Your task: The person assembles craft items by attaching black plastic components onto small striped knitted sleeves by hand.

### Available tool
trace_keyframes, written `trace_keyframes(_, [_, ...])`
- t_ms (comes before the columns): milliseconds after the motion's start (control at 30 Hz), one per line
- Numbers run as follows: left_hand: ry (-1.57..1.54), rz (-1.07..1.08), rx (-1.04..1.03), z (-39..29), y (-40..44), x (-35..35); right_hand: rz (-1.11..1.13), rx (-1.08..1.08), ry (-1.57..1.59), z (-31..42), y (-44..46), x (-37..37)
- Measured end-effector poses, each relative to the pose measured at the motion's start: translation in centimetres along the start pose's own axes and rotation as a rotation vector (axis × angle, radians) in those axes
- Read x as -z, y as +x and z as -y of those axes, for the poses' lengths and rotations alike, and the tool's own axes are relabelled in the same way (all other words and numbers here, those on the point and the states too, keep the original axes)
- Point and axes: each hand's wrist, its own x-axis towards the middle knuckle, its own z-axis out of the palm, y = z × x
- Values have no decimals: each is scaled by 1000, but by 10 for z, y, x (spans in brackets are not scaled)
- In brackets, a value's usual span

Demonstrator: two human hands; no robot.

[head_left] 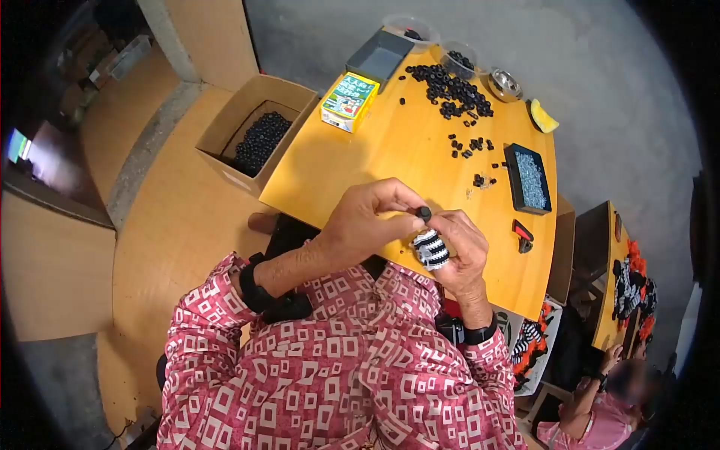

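Observation:
My left hand (358, 223) pinches a small black cylindrical part (424, 214) between thumb and fingertips, above the near edge of the yellow table (390, 157). Close against it, my right hand (465, 251) is closed around a black-and-white striped piece (431, 251), which looks like knitted fabric or wound cord. The right thumb and fingertips reach up to the black part. Whether that part is joined to the striped piece is hidden by the fingers.
Loose black parts (450, 90) lie across the table's far side. A black tray (532, 180) of small pale-blue pieces, a red-and-black tool (523, 235) and a yellow box (349, 102) stand around. A cardboard box (259, 135) holds black parts. Another person (600, 416) sits at right.

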Motion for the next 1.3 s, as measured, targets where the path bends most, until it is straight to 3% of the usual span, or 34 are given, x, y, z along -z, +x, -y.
trace_keyframes(33, [6, -8, -5, 3, 1, 3, 1, 9, 7, -1, 0, 1])
trace_keyframes(100, [-164, -55, 196, 4, 4, 9, 30, -22, -9, -3, -2, 1])
trace_keyframes(333, [-353, -61, 258, 0, 5, 15, 84, -57, -2, -7, -5, -2])
trace_keyframes(500, [-300, -111, 269, -3, 7, 18, 105, -118, -9, -5, -5, -1])
trace_keyframes(633, [-272, -64, 301, 1, 4, 15, -30, 25, -145, 0, 3, -1])
trace_keyframes(700, [-93, 42, 306, 8, 3, 15, -41, 56, -175, 2, 6, -1])
trace_keyframes(900, [99, 175, 284, 13, 2, 12, 191, 106, -324, -2, 2, 2])
trace_keyframes(1167, [174, 217, 338, 12, 5, 14, 186, 133, -338, -2, -1, 2])
trace_keyframes(1300, [276, 188, 257, 16, 5, 11, 204, 134, -294, -1, 0, 1])
